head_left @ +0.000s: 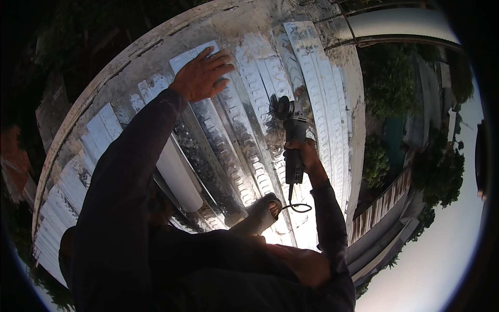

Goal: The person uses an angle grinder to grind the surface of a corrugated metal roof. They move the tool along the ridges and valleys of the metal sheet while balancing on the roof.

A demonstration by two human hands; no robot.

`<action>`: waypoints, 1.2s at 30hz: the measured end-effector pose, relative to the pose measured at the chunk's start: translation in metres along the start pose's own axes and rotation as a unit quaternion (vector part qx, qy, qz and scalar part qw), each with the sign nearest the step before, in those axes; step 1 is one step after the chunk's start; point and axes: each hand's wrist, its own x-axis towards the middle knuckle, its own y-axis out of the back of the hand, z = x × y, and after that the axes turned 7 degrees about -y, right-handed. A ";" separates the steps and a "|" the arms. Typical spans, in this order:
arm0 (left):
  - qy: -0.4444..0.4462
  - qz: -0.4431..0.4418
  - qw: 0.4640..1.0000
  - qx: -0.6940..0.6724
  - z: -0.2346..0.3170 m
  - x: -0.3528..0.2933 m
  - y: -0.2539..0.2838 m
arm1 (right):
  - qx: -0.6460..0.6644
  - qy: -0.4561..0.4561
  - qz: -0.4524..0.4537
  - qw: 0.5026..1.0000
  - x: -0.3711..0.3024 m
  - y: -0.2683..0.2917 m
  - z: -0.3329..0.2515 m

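Fingers spread, my left hand [205, 75] lies against the far end of a bright ribbed metal sheet [218, 122]. My right hand [309, 155] is wrapped round the dark body of an angle grinder [296, 126]. Its head points away from me, over the metal sheeting, and carries a round attachment with a dark, bristly-looking edge [273, 107]. I cannot tell whether that edge touches the metal. From the grinder's near end a black cord [300, 209] loops down beside my sandalled foot [270, 206].
Several ribbed sheets lie side by side, bordered by a rough concrete edge [86, 101]. A pale pipe [179, 179] lies on them at left. Rusty bars [395, 39] and a large light pipe [397, 23] cross the far right. Trees and lower roofs [382, 208] show beyond the edge.
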 end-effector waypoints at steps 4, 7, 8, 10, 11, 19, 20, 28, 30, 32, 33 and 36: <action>0.002 -0.003 1.000 -0.006 0.002 0.003 0.001 | 0.024 -0.021 0.012 0.999 0.001 0.001 0.002; 0.008 -0.019 1.000 -0.001 0.004 0.004 0.008 | 0.026 -0.012 0.000 1.000 0.004 0.001 0.005; 0.009 -0.022 1.000 0.000 0.005 0.004 0.010 | 0.029 -0.015 0.001 0.999 0.004 0.002 0.006; 0.008 -0.019 1.000 -0.001 0.004 0.003 0.009 | 0.034 -0.020 0.002 0.999 0.001 -0.002 0.004; 0.008 -0.017 1.000 -0.002 0.004 0.003 0.008 | 0.028 -0.018 0.000 0.999 0.002 -0.001 0.005; 0.003 -0.002 1.000 0.006 0.003 0.002 0.003 | 0.018 -0.010 -0.008 1.000 0.004 0.000 0.009; 0.002 0.000 1.000 0.006 0.002 0.001 0.003 | 0.019 -0.009 -0.004 1.000 0.004 -0.001 0.009; 0.012 -0.012 1.000 0.000 0.004 0.003 0.004 | 0.037 -0.003 0.002 0.999 0.006 -0.004 0.011; 0.011 -0.009 1.000 0.001 0.003 0.003 0.002 | 0.034 -0.005 0.008 0.999 0.006 -0.004 0.011; 0.009 -0.008 1.000 0.003 0.003 0.004 0.002 | 0.036 -0.005 0.012 0.999 0.005 -0.004 0.010; 0.008 -0.008 1.000 0.005 0.002 0.003 0.001 | 0.039 -0.005 0.011 0.999 0.005 -0.006 0.010; 0.007 -0.009 1.000 0.007 0.001 0.002 0.001 | 0.042 -0.006 0.006 0.999 0.007 -0.006 0.010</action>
